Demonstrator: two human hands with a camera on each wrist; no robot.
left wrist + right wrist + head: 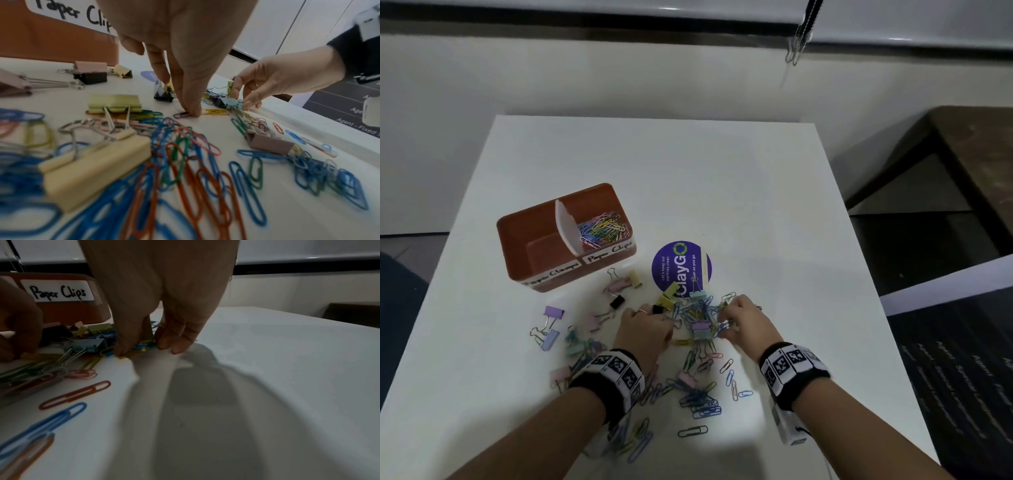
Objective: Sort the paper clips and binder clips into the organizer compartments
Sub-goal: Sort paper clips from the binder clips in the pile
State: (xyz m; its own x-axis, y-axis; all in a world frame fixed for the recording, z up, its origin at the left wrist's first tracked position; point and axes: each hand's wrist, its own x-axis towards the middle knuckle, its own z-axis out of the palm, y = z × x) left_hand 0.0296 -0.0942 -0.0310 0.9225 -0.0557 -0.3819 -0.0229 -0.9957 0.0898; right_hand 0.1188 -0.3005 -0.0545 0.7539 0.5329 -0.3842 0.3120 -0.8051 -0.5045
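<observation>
A brown organizer [517, 240] stands at the table's left. Its right compartment, labelled "Paper Clips", holds several coloured paper clips [602, 228]; the left one is labelled "Paper Clamps". Loose paper clips [700, 401] and pastel binder clips [702, 329] lie mixed in a pile in front of it. My left hand [192, 112] reaches down into the pile and pinches a mauve paper clip [180, 115] against the table. My right hand [144, 348] is just to its right, thumb and fingers closing on yellow and blue paper clips [131, 353].
A round purple sticker [681, 263] lies on the white table [756, 205], right of the organizer. More binder clips [551, 325] are scattered left of the pile. A dark table [969, 164] stands off to the right.
</observation>
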